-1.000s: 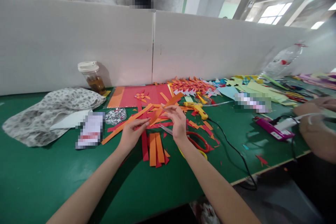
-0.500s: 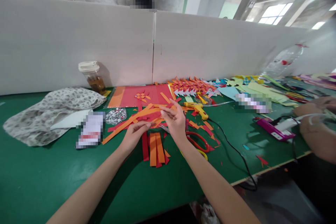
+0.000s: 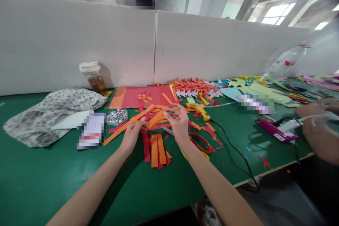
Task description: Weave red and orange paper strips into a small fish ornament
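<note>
My left hand [image 3: 131,135] is closed in a pinch at the end of a red paper strip, its tip partly hidden by the fingers. Opposite it, my right hand [image 3: 179,123] has thumb and fingers together at an orange paper strip [image 3: 155,119] that spans the space between both hands. Longer orange and red strips lie beneath and behind them. Closer to me, a small bundle of orange strips [image 3: 154,152] rests on the green table. Scissors with red-orange handles [image 3: 202,143] lie partly under my right wrist. A woven paper fish [image 3: 143,96] sits on red sheets behind.
A yellow glue gun [image 3: 199,110] with a black cord lies right of my hands. Finished woven fish [image 3: 194,86] are heaped behind. Left are a bag of googly eyes [image 3: 117,116], a cloth hat [image 3: 53,113] and a cup [image 3: 93,77]. Another person's arm [image 3: 321,134] is at right.
My left hand has moved left, away from my right hand, so more of the orange strip shows between them. The right hand has shifted slightly.
</note>
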A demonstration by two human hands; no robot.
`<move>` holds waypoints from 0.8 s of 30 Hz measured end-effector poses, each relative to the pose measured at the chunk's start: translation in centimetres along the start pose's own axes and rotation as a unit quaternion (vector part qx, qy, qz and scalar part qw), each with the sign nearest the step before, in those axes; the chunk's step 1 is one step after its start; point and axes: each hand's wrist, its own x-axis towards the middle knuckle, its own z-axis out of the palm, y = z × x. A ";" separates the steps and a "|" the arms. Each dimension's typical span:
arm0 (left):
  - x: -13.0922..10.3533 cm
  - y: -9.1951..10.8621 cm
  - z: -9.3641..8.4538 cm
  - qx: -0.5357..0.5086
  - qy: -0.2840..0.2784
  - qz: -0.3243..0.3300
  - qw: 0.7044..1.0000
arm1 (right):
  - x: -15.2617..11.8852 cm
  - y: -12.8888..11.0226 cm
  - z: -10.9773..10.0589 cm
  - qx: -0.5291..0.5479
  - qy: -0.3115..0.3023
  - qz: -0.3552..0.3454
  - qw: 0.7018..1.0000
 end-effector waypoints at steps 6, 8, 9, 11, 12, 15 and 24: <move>-0.2 0.4 0.1 0.046 -0.014 0.022 0.999 | 0.1 -0.1 0.0 0.005 0.002 0.003 1.000; -0.4 0.5 0.2 0.068 -0.022 0.018 0.997 | 0.1 0.0 0.0 0.005 0.002 0.006 1.000; -0.4 0.5 0.2 0.073 -0.022 0.016 0.997 | 0.0 0.0 0.0 0.003 0.002 0.005 1.000; -0.4 0.4 0.3 0.078 -0.011 0.020 0.997 | 0.0 -0.1 0.0 -0.003 0.009 -0.005 1.000; -0.4 0.4 0.2 0.078 -0.005 0.025 0.997 | 0.0 -0.1 0.0 -0.009 0.018 -0.011 1.000; -0.3 0.3 0.1 0.054 0.015 0.043 0.997 | 0.2 0.0 0.0 -0.031 0.048 -0.006 0.998; -0.4 0.4 0.1 0.018 0.009 0.116 0.993 | -0.1 0.4 0.5 0.020 -0.157 0.143 0.977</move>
